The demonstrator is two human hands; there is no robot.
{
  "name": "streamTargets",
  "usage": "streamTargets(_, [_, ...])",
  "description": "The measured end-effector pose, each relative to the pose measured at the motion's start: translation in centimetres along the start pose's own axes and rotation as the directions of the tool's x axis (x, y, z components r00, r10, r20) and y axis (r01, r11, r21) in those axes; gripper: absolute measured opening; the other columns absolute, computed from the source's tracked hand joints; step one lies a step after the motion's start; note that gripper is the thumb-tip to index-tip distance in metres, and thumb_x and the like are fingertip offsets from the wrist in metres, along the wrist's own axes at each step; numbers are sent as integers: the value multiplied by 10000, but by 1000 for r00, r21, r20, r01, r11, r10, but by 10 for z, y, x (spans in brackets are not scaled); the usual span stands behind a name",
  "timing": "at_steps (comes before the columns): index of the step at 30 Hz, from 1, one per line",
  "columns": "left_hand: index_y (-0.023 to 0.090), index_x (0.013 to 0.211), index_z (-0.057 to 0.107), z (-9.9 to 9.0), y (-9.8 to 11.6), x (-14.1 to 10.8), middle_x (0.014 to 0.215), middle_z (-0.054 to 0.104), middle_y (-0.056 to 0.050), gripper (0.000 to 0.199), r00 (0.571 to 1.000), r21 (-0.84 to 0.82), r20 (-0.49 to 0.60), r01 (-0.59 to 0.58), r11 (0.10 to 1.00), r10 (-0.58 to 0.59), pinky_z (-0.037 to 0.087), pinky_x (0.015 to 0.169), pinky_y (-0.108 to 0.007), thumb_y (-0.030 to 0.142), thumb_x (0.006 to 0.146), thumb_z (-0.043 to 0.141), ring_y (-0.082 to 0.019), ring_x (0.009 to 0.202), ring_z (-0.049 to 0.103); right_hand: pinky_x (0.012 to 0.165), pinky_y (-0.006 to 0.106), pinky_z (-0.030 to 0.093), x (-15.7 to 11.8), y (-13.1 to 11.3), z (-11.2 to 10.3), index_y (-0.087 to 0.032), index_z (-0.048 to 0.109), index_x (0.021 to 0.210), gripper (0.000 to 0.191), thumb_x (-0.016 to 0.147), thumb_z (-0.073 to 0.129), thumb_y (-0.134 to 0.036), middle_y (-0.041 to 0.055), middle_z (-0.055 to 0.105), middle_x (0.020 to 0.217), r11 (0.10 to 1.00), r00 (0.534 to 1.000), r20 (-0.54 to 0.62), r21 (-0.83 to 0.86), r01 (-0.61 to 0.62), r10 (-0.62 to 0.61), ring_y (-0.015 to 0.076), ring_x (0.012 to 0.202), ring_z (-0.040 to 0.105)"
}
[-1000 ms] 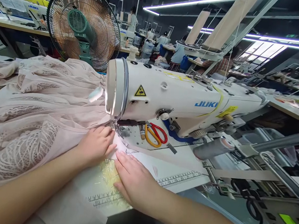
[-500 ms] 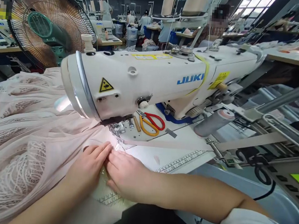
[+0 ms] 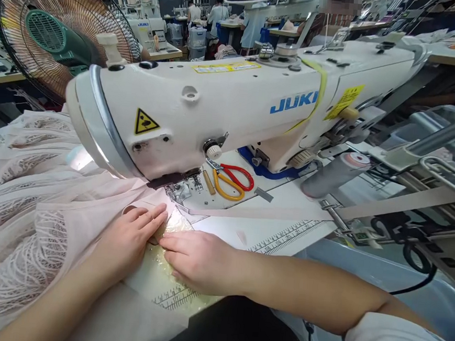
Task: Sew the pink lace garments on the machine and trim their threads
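A pale pink lace-trimmed fabric runs from the left up to the presser foot of a white sewing machine. My left hand is closed on its near edge, fingers over the top and the thumb mostly hidden. Just right of it, my right hand has its fingertips pinched together at the same edge, over a shiny yellowish patch on the table. A narrow pink strip stretches from the foot to a metal guide on the right.
Red and yellow-handled thread snips lie on the machine bed beside a small wooden stick. A grey thread cone lies to the right. A large fan stands at the back left. Several people work farther back.
My left hand has shifted slightly left on the fabric, and the two hands are a little farther apart. More of the yellowish patch shows between them. The view has moved closer to the machine.
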State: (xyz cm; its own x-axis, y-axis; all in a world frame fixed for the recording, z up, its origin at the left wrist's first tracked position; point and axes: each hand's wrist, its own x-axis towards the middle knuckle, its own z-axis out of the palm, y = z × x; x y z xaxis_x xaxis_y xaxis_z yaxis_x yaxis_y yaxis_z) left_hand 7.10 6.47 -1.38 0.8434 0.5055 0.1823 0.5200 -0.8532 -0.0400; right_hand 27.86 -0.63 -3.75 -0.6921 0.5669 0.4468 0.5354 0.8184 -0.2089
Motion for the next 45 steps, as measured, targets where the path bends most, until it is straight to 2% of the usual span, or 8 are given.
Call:
streamTargets(18, [114,1291,562,-1,-12,4,1388,527,-61,518,999,27,46,-13,1000,12,518,831,-382,53,833,328,-236,964,572,1004,322,482,0,1,-2,-72,668,977,268,899,430,-167,131,659,1195,1000,1000,10,25,-3,3,218,1140,593])
streamTargets(26, [118,1306,556,2,-28,10,1387,522,-87,472,999,137,35,20,990,-25,499,886,-435,119,900,316,-277,1029,591,964,284,495,-1,3,2,-95,675,931,253,886,443,-186,101,677,1149,1000,998,-60,21,13,-12,198,1057,619])
streamTargets(31, [81,1294,563,6,-33,13,1355,547,-132,470,997,241,40,49,969,-60,483,927,-464,111,891,322,-310,1083,591,895,282,511,2,2,-3,-123,658,875,231,889,440,-197,99,671,1148,1000,999,-41,15,0,0,192,1031,616])
streamTargets(34, [78,1289,567,5,-29,15,1360,541,-143,474,990,266,76,93,959,-117,478,940,-462,86,872,340,-324,1144,563,756,300,522,8,-19,-7,-138,635,824,219,887,437,-206,98,692,1036,999,999,-36,17,-28,29,190,888,634])
streamTargets(36, [75,1284,567,3,-24,14,1362,540,-152,474,982,281,95,132,951,-165,479,942,-449,71,863,352,-322,1165,549,704,296,507,11,-45,-2,-150,624,856,238,910,442,-295,69,692,955,998,1000,-29,57,4,-3,175,801,624])
streamTargets(40, [79,1251,591,-7,-10,1,1317,578,-160,464,972,323,91,179,929,-219,489,926,-441,50,841,376,-314,1120,575,697,333,484,14,-97,33,-157,556,1102,414,908,460,-510,58,642,974,998,997,-37,26,64,-63,204,848,592])
streamTargets(43, [84,1229,606,-17,1,-31,1289,595,-178,447,971,382,57,194,904,-233,472,950,-463,55,843,382,-332,1160,555,693,353,466,11,-113,55,-114,543,1118,301,914,483,-327,92,609,985,996,996,-89,-93,-7,-2,234,897,570])
streamTargets(45, [106,1239,598,-25,9,-62,1336,557,-180,451,972,445,-2,210,870,-234,453,967,-490,65,853,369,-346,1193,534,688,342,458,9,-113,54,-107,584,1011,190,881,495,-212,103,611,948,992,996,-84,-123,-27,17,227,865,569])
